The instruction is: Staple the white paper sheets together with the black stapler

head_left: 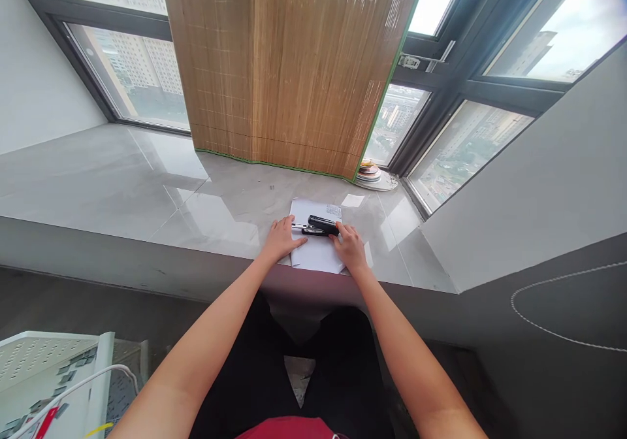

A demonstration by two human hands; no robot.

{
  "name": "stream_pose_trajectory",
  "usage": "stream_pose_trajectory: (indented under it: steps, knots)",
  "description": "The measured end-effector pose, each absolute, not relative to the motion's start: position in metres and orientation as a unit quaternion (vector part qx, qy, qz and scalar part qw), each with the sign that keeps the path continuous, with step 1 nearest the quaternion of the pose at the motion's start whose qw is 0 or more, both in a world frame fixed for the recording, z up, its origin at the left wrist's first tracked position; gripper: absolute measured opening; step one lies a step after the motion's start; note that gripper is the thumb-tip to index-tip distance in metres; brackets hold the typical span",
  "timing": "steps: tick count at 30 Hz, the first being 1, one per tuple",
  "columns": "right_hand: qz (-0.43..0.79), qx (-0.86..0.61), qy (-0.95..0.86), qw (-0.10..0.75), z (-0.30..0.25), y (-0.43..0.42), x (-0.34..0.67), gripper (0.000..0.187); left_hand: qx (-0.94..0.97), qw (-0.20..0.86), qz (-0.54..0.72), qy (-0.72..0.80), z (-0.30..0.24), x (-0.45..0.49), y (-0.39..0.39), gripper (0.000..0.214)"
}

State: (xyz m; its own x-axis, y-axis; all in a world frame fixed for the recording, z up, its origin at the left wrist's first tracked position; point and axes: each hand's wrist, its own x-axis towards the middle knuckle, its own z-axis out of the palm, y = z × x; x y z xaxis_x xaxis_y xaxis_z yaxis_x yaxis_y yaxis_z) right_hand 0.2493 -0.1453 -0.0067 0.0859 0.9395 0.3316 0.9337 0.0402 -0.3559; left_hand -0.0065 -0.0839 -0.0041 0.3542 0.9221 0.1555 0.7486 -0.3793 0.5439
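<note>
A black stapler (323, 224) lies across a stack of white paper (313, 255), a silver metal part sticking out from its left end. My right hand (349, 246) is closed round the stapler's right end. Beside the silver part, my left hand (281, 239) rests over the paper's left edge with thumb and fingers apart. Its thumb stretches over the sheet just below the stapler. Whether the left fingertips touch the silver part, I cannot tell. A dark printed patch shows at the paper's upper right.
Paper and stapler rest on a glossy grey tiled windowsill (225, 220). Behind hangs a bamboo blind (294, 66). Stacked plates (369, 176) stand at its lower right corner. A tiny dark bit (272, 187) lies on the tiles. Lower left is a white rack (49, 373) with a cable.
</note>
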Motion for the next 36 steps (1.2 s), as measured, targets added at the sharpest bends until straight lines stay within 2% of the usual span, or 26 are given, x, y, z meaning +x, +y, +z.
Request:
stream_pose_trajectory:
  steps: [13,16,20,23,26,29,32,34,36]
  knots:
    - [-0.004,-0.671,-0.689,0.273,-0.01,-0.145,0.25,0.034,0.806,0.181,0.212,0.523,-0.005,-0.006,-0.084,0.079]
    - [0.005,-0.67,-0.685,0.286,-0.012,-0.145,0.251,0.039,0.804,0.183,0.213,0.523,-0.005,-0.007,-0.085,0.079]
    - [0.012,-0.652,-0.674,0.349,-0.007,-0.143,0.251,0.055,0.803,0.188,0.222,0.52,-0.007,-0.007,-0.084,0.079]
    - [0.063,-0.608,-0.687,0.393,0.007,-0.131,0.249,0.062,0.802,0.192,0.227,0.518,-0.008,-0.007,-0.083,0.079]
    - [0.161,-0.572,-0.719,0.36,0.024,-0.113,0.244,0.048,0.798,0.203,0.231,0.518,-0.007,-0.007,-0.084,0.079]
    - [0.191,-0.587,-0.71,0.338,0.038,-0.105,0.237,0.029,0.771,0.25,0.274,0.517,0.001,-0.008,-0.087,0.074]
    - [0.127,-0.591,-0.687,0.404,0.047,-0.117,0.227,0.027,0.659,0.334,0.419,0.528,0.015,-0.01,-0.091,0.057]
    - [0.048,-0.561,-0.704,0.434,0.052,-0.135,0.217,0.026,0.532,0.438,0.507,0.518,0.027,-0.009,-0.094,0.061]
    - [-0.023,-0.521,-0.748,0.411,0.057,-0.154,0.206,0.029,0.412,0.572,0.541,0.459,0.04,-0.006,-0.098,0.069]
